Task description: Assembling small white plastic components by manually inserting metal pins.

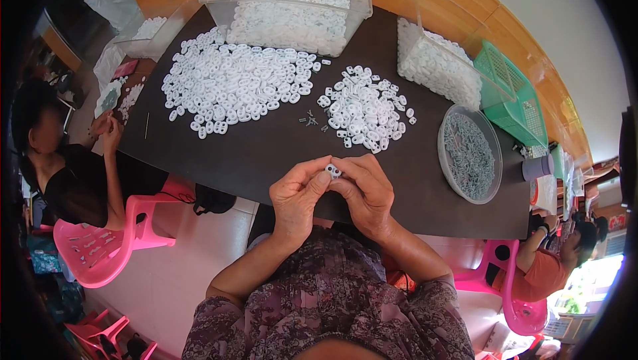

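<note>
Near the table's front edge, my left hand (297, 195) and my right hand (367, 192) meet, their fingertips pinching one small white plastic piece (333, 172) with dark round holes. Both hands are closed on it, and the fingers cover its sides. Beyond them lies a heap of similar white pieces (365, 109), with a few small grey metal parts (309, 119) beside it. Farther left spreads a larger pile of white oval pieces with two holes (232, 81). At the right stands a round clear tub (441, 154) full of small grey metal parts.
Clear bins (362, 11) of white pieces line the table's back. A green basket (531, 124) and a grey-purple cup (537, 168) stand at the right. A thin stick (147, 125) lies at the left. One person (73, 174) sits left, another (541, 260) right, on pink chairs.
</note>
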`<state>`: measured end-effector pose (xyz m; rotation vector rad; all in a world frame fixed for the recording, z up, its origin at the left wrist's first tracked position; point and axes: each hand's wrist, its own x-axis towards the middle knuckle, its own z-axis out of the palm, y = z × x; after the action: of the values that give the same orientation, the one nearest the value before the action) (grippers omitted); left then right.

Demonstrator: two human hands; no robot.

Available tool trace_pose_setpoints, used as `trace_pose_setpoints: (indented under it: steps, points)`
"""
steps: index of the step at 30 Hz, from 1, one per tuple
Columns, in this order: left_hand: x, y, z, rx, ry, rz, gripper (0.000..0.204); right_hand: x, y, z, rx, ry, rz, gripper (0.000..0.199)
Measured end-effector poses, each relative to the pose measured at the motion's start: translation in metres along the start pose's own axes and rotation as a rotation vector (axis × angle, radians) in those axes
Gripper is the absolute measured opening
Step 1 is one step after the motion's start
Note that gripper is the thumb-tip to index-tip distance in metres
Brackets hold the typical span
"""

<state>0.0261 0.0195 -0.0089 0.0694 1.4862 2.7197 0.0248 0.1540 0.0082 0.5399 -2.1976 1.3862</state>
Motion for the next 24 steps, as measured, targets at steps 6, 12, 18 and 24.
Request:
trace_pose_setpoints:
  steps: [6, 12, 18, 24]
  points:
    - [-0.001, 0.000, 0.000, 0.065, -0.006, 0.052, 0.024, -0.002, -0.002, 0.002, -0.029, 0.022, -0.023, 0.035]
    - [-0.002, 0.005, 0.001, 0.190, -0.012, 0.096, 0.024, -0.003, -0.009, 0.005, 0.050, 0.068, 0.121, 0.031]
    - [-0.002, 0.001, -0.005, 0.083, -0.062, 0.115, 0.025, -0.003, -0.010, 0.005, 0.096, 0.071, 0.089, 0.027]
    - [-0.003, 0.006, -0.004, 0.198, -0.084, 0.123, 0.027, -0.006, -0.007, 0.006, 0.116, 0.086, 0.099, 0.020]
